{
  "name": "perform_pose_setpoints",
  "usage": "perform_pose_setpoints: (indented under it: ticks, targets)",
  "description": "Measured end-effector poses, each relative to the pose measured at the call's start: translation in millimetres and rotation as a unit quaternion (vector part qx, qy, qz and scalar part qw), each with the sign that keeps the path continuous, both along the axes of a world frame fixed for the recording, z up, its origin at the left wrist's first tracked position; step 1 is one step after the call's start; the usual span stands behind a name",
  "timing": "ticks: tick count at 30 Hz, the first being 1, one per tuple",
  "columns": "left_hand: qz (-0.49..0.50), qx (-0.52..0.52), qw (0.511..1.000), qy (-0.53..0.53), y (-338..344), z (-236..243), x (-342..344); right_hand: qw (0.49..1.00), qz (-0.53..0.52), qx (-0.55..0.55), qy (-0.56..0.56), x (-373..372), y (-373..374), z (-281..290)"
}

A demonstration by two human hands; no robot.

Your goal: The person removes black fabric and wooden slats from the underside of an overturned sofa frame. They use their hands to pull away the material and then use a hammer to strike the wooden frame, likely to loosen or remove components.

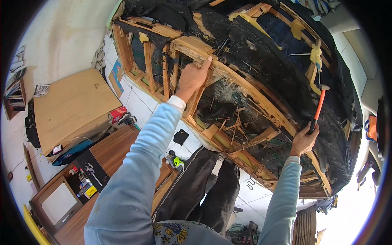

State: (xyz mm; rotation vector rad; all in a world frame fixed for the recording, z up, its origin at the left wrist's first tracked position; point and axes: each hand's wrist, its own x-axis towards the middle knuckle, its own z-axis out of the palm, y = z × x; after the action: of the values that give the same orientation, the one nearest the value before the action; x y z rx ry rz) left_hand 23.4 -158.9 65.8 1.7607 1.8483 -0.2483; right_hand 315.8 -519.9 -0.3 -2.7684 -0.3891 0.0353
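Observation:
A large sofa-like wooden frame (261,100), stripped of its cover in places, fills the upper right with its bare slats and splintered boards showing. My left hand (193,80) grips its middle rail, one digit stretched up against the wood; the other fingers are partly hidden. In my right hand (304,139) is a hammer (320,104) with an orange and black handle, its head pointing away from me over the torn black fabric (298,85). Wavy metal springs (251,179) and broken wood strips (239,126) show inside the frame, below and between my hands.
A lime-green power tool (175,160) and a black scrap (181,136) lie on the white tiles left of my legs. Further left stand a wooden cabinet (118,153) and a big cardboard box (75,110). Yellow foam pieces (315,55) cling to the frame's far side.

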Motion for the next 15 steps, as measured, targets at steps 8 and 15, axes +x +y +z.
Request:
perform_pose_setpoints:
  ticks: [8, 15]
  targets:
    - [0.012, -0.098, 0.959, -0.265, -4, -14, -21, 1.000, 0.005, 0.020, -0.011, 2, -3, -4]
    - [-0.386, -0.193, 0.898, -0.085, -114, 10, -45, 1.000, -0.015, -0.001, 0.021, 1, -1, 2]
